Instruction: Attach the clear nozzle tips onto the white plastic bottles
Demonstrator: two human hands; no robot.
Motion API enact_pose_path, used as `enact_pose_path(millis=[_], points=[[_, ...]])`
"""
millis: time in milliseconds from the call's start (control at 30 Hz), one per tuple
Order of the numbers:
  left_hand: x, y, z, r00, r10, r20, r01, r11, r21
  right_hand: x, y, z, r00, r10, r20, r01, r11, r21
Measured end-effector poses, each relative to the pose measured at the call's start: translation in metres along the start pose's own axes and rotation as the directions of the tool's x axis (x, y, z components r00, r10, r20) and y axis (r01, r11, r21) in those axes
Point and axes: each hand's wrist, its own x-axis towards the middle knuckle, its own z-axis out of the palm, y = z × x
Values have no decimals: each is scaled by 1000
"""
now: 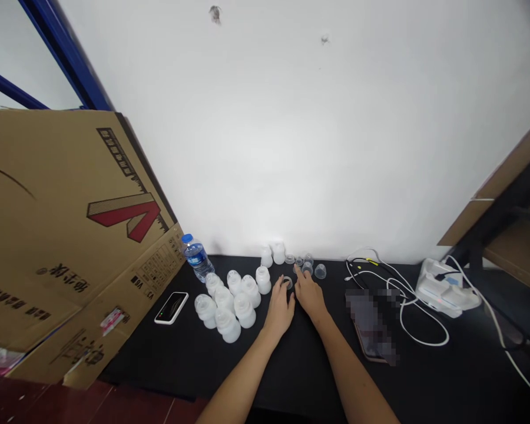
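Note:
On the black table, my left hand (279, 307) lies with its fingers stretched forward and apart. Its fingertips are at the edge of a small clear ring-shaped piece (287, 282); no grip on it is visible. Beside it, my right hand (309, 292) reaches toward several small clear caps (307, 267), fingers extended. Whether its fingertips touch a cap cannot be made out. To the left of my hands stands a group of white bottles with clear domed tops (224, 298). Two more white bottles (278, 254) stand by the wall, next to the clear pieces.
A water bottle (197, 259) and a white phone (172, 308) are at the left, beside a large cardboard box (66, 235). On the right lie a dark phone (371, 330), looped white cables (401, 318) and a white charging device (446, 288). A white wall (291, 147) rises behind.

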Motion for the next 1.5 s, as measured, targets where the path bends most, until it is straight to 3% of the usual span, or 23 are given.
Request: enact_pose_path(millis=[133,433,933,1333,1500], points=[[1,-2,-2,1000,8,-25,-6,997,70,1,2,2,997,-41,-72,42,999,15],[3,-5,-4,995,2,-96,11,991,130,7,9,10,995,-92,-30,94,995,37],[5,-4,-11,995,50,-88,-43,996,81,6,11,6,945,-232,-229,308,866,394],[8,16,-21,989,-1,-150,-2,1000,-21,10,19,4,938,-75,-340,235,857,459],[10,23,-23,968,-181,-175,112,933,-343,13,22,0,939,24,-343,187,801,569]])
